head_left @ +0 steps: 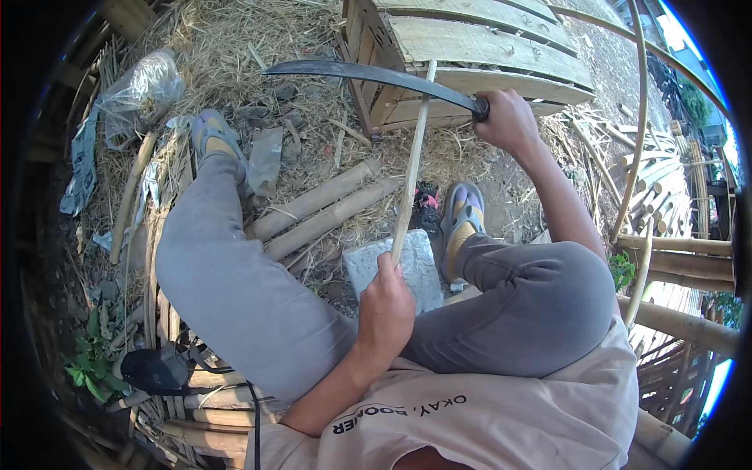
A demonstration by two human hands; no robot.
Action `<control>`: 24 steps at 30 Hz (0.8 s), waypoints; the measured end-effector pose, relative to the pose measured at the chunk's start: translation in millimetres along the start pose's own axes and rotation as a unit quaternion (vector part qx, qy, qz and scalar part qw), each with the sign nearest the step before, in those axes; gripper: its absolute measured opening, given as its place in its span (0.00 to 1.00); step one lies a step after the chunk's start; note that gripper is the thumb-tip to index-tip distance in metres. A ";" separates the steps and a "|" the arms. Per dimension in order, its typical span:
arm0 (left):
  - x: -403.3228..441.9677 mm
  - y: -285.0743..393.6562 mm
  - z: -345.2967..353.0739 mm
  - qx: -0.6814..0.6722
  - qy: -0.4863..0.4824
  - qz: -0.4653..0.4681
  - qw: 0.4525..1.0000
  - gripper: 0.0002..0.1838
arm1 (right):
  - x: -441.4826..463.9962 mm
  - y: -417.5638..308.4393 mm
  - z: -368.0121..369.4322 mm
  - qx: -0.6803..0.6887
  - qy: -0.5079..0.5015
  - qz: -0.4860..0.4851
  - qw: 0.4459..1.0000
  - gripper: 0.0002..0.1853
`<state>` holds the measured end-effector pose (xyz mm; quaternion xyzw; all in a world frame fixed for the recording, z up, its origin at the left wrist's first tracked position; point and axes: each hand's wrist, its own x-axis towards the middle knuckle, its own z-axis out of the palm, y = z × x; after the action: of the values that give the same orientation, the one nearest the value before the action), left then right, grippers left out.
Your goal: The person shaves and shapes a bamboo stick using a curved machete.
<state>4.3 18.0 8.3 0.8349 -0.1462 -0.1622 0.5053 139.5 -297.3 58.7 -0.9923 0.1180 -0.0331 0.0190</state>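
My right hand (pixel 505 121) is wrapped round the dark handle of a long curved machete (pixel 368 74), whose blade points left. The blade crosses a thin bamboo strip (pixel 413 168) near the strip's far end. My left hand (pixel 385 307) grips the near end of that strip, which slants up and away from me. Below the strip, between my legs, a pale stone block (pixel 423 270) lies on the ground.
A slatted wooden crate (pixel 486 43) stands ahead. Two bamboo poles (pixel 317 200) lie on the straw-covered ground. A plastic bag (pixel 145 86) is at the upper left, a black cap-like object (pixel 153 372) at the lower left. Cut bamboo (pixel 662 176) is piled at the right.
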 end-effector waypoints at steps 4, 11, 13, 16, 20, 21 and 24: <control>0.6 0.3 0.9 -0.009 -0.005 0.002 1.000 0.06 | -18.7 -16.0 -9.3 0.013 0.052 -0.071 0.996 0.11; 0.6 3.8 0.2 -0.018 -0.024 -0.006 1.000 0.07 | -9.0 -12.0 -7.1 -0.034 -0.016 -0.022 0.999 0.15; 0.5 2.8 -0.5 -0.021 -0.015 0.001 1.000 0.07 | 1.9 6.4 12.6 0.011 0.026 0.021 0.999 0.13; 0.2 2.4 -4.7 -0.017 -0.015 -0.003 1.000 0.08 | 0.3 13.4 0.2 0.015 0.044 0.037 0.998 0.12; 2.1 4.2 -5.3 -0.007 -0.026 -0.002 1.000 0.08 | -4.4 4.0 -7.3 0.031 -0.011 0.024 0.999 0.12; 2.3 5.8 -7.1 0.000 -0.036 -0.008 0.999 0.08 | -9.6 -1.8 -6.7 0.027 -0.004 0.007 1.000 0.13; 2.5 7.2 -9.0 -0.006 -0.054 -0.022 0.998 0.08 | -18.7 -18.5 -8.0 0.010 -0.012 -0.019 1.000 0.14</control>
<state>9.8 20.9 18.3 0.8248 -0.1540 -0.2185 0.4983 125.0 -275.1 66.4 -0.9944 0.0989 -0.0226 0.0298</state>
